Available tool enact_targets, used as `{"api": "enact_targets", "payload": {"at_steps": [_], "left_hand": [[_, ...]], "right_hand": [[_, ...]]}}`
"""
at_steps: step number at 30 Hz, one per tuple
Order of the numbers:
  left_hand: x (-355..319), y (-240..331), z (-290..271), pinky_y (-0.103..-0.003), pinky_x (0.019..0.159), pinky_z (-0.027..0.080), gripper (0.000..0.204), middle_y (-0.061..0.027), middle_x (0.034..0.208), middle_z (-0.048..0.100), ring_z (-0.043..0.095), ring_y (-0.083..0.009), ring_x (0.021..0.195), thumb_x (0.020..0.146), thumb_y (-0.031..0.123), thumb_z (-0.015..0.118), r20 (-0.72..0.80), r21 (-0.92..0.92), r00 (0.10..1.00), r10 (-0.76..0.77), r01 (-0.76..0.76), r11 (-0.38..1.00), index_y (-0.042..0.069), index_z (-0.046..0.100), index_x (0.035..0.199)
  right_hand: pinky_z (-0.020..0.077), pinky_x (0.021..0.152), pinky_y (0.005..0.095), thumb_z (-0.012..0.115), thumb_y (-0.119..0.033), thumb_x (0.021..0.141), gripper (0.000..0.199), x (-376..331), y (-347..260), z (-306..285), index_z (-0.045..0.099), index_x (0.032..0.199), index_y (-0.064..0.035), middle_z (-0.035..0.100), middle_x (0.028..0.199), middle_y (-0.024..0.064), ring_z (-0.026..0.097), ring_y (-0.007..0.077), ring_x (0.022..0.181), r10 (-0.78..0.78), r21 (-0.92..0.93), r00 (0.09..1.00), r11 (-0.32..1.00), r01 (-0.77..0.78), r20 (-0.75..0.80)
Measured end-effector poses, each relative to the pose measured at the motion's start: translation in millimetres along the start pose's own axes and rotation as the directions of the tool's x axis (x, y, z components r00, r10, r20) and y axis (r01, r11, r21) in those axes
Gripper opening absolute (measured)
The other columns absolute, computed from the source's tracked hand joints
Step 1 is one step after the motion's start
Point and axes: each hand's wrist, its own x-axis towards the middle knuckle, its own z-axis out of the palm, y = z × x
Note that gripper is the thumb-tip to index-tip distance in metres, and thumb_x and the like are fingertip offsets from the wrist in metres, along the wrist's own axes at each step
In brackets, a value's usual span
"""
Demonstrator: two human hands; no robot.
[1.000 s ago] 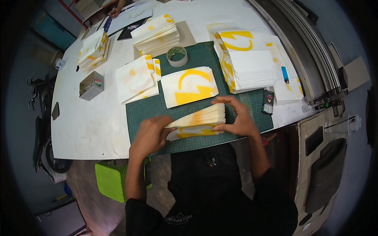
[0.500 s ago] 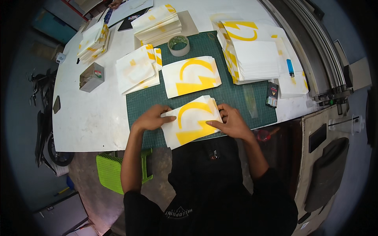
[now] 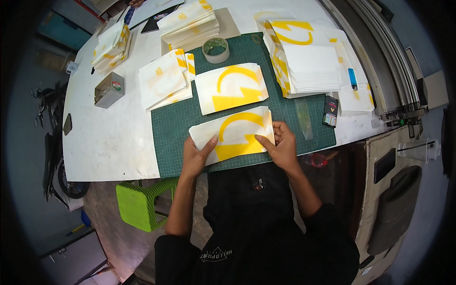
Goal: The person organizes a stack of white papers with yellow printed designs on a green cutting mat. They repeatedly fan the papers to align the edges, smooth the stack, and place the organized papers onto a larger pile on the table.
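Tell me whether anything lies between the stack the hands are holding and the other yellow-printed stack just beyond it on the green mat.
Nothing visible does. Both the left hand and right hand rest directly on the near stack; only a bare strip of green cutting mat separates it from the far stack.

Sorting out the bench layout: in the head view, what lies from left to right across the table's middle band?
Small grey metal box → loose white-and-yellow sheets → yellow-printed sheet pile → tall white stack → blue lighter.
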Motion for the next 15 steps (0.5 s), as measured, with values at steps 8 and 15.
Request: {"api": "enact_targets", "payload": {"at_steps": [8, 15], "left_hand": [[-14.7, 4.7, -7.5, -0.031, 0.084, 0.053, 0.034, -0.0103, 0.1, 0.067, 0.065, -0.0158, 0.092, 0.08, 0.006, 0.079, 0.058, 0.074, 0.917, 0.395, -0.398, 0.914, -0.002, 0.06, 0.107], [-14.7, -20.2, -3.5, -0.033, 0.091, 0.05, 0.051, -0.0113, 0.11, 0.063, 0.062, -0.0173, 0.102, 0.08, 0.007, 0.078, 0.079, -0.099, 0.913, 0.4, -0.392, 0.915, 0.0, 0.05, 0.122]], "right_hand": [[0.0516, 0.078, 0.0309, 0.078, -0.004, 0.079, 0.035, -2.2, -13.5, -16.0, 0.055, 0.105, -0.0027, 0.067, 0.095, 0.0091, 0.066, 0.0158, 0.088, -0.255, -0.384, 0.958, 0.878, 0.287, 0.133], [0.0496, 0.084, 0.0328, 0.078, -0.006, 0.076, 0.039, 3.9, -5.0, -10.7, 0.055, 0.107, -0.0039, 0.065, 0.1, 0.0091, 0.063, 0.0164, 0.096, -0.171, -0.166, 0.958, 0.963, 0.212, 0.231]]}}
